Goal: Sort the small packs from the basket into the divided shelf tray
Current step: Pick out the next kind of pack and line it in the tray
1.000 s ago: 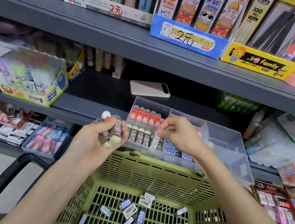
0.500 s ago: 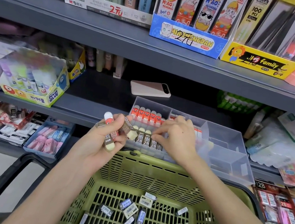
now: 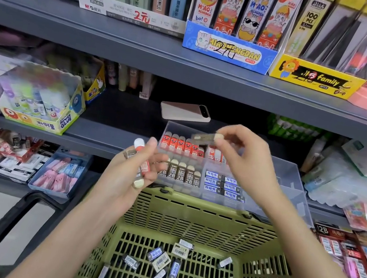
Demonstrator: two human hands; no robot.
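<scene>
A clear divided tray [image 3: 289, 174] sits on the middle shelf, holding rows of red packs [image 3: 180, 143], brown 2B packs [image 3: 181, 175] and blue packs [image 3: 224, 185]. My right hand [image 3: 241, 154] pinches one brown pack [image 3: 204, 138] above the tray's back row. My left hand [image 3: 132, 174] grips a few packs [image 3: 142, 166], one red with a white cap, just left of the tray's front. Below, the green basket [image 3: 191, 216] holds several loose small packs [image 3: 165, 262].
A beige phone [image 3: 184, 112] lies on the shelf behind the tray. A glue display box [image 3: 42, 101] stands to the left. The basket's black handle [image 3: 2, 229] hangs at lower left. Boxes of stationery line the upper shelf, and packets [image 3: 351, 254] fill the lower right shelf.
My right hand has lifted up and right from the tray's front row, now pinching a brown pack taken from my left hand's bunch. My left hand holds fewer packs.
</scene>
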